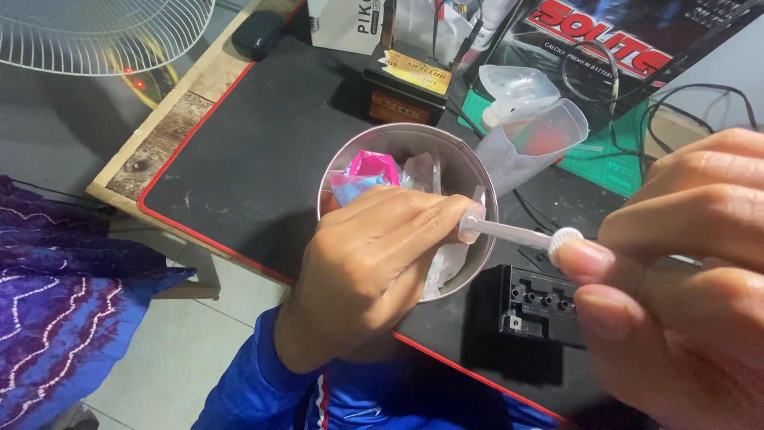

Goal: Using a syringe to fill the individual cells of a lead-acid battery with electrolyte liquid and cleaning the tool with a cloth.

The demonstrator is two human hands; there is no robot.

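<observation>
So, head view only. Left hand reaches over the round metal tin, palm down, fingers curled; its thumb and forefinger pinch one end of a thin white stick, w/ the fingertip right at the tin's near rim. Grip closed on that end, prob. to keep the stick steady above the tin so anything that drops lands inside. Right hand, close to the camera and a bit blurred, pinches the other end, where a small white ribbed cap sits against the thumb tip; grip closed there too, though I can't tell whether it turns the cap or just holds it. So the stick hangs level between both hands, over the tin's right edge and the black box w/ sockets just beside it.

Inside the tin: a pink and blue wrapper and crumpled clear plastic, so it looks used as a scrap bin, kept near at hand. The tin stands on the black mat w/ red edge on the bench. Behind it, a clear plastic cup lies tilted, and a yellow-topped battery box sits further back. Fan guard top left, purple cloth at left.
</observation>
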